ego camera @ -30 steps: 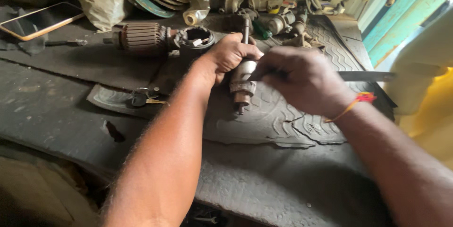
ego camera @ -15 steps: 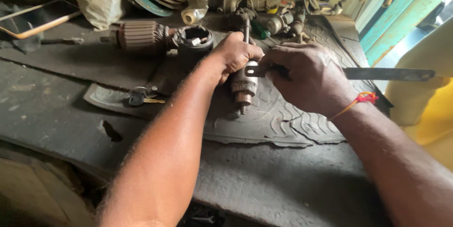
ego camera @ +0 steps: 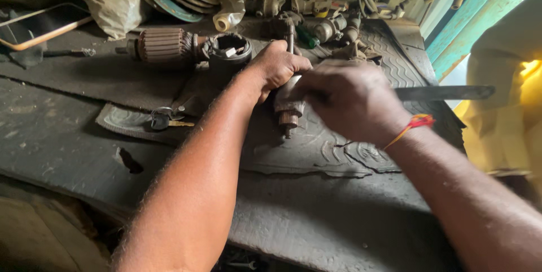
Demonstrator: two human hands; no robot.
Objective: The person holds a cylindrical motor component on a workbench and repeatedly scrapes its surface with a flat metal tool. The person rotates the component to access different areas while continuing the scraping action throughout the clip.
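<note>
My left hand [ego camera: 278, 68] grips a small motor armature [ego camera: 289, 109] and holds it upright on a dark rubber mat [ego camera: 316, 153], its copper end pointing towards me. My right hand [ego camera: 350, 98] is closed over a flat metal blade [ego camera: 446, 92] that sticks out to the right, its near end pressed against the armature. A thin shaft [ego camera: 291, 36] rises above my left fist. A red and yellow thread circles my right wrist [ego camera: 411, 126].
A bigger armature [ego camera: 164, 46] and a black round housing [ego camera: 228, 51] lie at the back. Keys [ego camera: 164, 118] rest left of my forearm. A phone [ego camera: 39, 24] lies far left. Discs, a bag and metal parts crowd the bench's rear edge. The bench's front edge is near.
The view has shifted slightly. My right hand and the blade have slid a little to the right across the armature; my left hand keeps its grip.
</note>
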